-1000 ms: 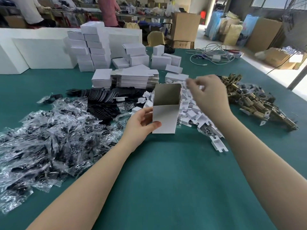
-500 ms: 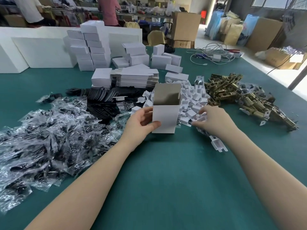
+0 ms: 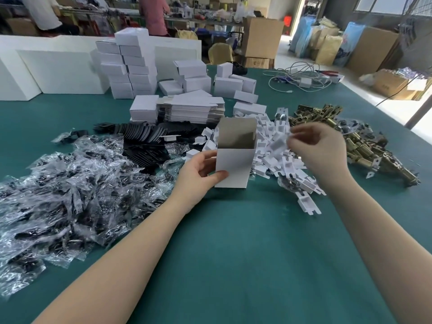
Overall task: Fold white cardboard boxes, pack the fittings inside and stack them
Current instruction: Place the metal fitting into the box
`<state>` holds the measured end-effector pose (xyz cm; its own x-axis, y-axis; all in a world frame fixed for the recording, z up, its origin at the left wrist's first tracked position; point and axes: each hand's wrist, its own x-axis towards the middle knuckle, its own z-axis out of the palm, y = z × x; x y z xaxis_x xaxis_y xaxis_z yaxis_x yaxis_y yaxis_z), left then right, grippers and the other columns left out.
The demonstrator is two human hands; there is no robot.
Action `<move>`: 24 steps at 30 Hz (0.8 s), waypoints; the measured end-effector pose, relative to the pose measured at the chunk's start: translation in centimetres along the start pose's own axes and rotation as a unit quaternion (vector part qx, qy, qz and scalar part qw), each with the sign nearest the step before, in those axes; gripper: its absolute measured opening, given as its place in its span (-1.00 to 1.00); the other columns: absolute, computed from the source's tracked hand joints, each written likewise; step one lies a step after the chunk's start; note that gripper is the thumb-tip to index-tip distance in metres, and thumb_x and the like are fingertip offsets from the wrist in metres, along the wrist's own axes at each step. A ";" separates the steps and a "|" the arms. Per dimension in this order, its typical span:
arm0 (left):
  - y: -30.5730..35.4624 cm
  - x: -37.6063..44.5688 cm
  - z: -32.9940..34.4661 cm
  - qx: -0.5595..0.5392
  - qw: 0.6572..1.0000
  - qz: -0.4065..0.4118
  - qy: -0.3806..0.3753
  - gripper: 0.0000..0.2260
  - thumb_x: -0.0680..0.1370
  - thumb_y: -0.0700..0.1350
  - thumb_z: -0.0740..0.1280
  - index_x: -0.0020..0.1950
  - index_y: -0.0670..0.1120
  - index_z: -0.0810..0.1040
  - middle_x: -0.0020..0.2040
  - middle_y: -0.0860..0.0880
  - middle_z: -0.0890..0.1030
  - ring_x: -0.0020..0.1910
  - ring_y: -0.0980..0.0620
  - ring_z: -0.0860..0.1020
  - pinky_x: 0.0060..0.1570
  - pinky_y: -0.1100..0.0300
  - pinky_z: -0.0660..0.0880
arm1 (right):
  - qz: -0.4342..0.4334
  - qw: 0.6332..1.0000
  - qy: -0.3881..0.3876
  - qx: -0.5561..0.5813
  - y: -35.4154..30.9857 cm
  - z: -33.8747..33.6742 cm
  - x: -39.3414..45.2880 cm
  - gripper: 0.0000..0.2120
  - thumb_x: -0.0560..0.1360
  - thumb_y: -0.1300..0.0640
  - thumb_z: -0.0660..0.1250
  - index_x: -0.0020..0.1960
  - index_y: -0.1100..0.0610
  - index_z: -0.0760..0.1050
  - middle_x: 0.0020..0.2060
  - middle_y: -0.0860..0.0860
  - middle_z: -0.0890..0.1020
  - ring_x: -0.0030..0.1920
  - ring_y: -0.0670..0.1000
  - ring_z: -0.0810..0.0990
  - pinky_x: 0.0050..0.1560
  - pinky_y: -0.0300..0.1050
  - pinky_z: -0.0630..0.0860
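Fingers of my left hand (image 3: 198, 174) grip the open white box (image 3: 235, 160) upright on the green table (image 3: 233, 253). My right hand (image 3: 320, 153) curls above the white inserts (image 3: 275, 148); motion blur hides whether it pinches one.

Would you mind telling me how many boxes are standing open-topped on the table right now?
1. The open box stands upright on the green table, held by the left hand. Other boxes behind look closed or flat; some may be hidden.
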<state>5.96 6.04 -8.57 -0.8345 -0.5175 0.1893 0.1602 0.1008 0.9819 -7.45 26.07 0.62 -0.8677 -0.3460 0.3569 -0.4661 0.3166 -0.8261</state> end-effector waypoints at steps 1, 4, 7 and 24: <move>0.0 0.0 0.0 0.003 1.000 0.000 0.003 -0.59 0.43 -0.30 0.51 0.12 0.12 0.55 0.02 0.17 0.69 0.05 0.17 0.65 -0.02 0.37 0.52 | -0.043 0.998 0.032 0.027 -1.2 0.1 -0.1 -0.84 0.48 0.28 0.41 0.01 0.08 0.60 -0.14 -0.02 0.69 -0.12 -0.04 0.68 -0.01 -0.08 0.65; 0.0 -0.1 0.0 0.014 1.000 -0.005 0.013 -0.59 0.39 -0.27 0.54 0.12 0.09 0.56 0.01 0.14 0.70 0.01 0.16 0.65 -0.06 0.36 0.53 | -0.164 0.982 0.053 0.080 -4.9 0.9 -0.7 -0.86 0.48 0.29 0.43 0.02 0.15 0.59 -0.15 -0.02 0.68 -0.16 -0.11 0.66 -0.05 -0.24 0.61; 0.1 -0.1 0.1 0.015 1.000 -0.011 0.020 -0.59 0.38 -0.27 0.56 0.10 0.07 0.57 -0.02 0.13 0.70 -0.02 0.16 0.66 -0.09 0.38 0.53 | -0.216 0.976 0.010 0.018 -7.1 2.3 -1.2 -0.83 0.47 0.33 0.41 0.01 0.14 0.59 -0.20 -0.04 0.67 -0.19 -0.08 0.65 -0.08 -0.24 0.59; 0.4 -0.5 0.7 0.043 0.999 -0.004 -0.011 -0.54 0.48 -0.44 0.37 0.28 -0.05 0.44 0.15 -0.06 0.62 0.14 0.02 0.61 0.09 0.24 0.54 | -0.139 0.990 0.017 -0.021 0.4 8.6 -5.0 -0.32 0.44 0.05 0.51 0.44 0.16 0.28 0.27 0.12 0.41 0.27 0.08 0.41 0.31 -0.03 0.38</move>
<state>6.10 6.90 -8.29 -0.8474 -0.4996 0.1799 0.1081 0.1694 0.9796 -1.81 20.30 -5.26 -0.7100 -0.3945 0.5833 -0.6938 0.2500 -0.6754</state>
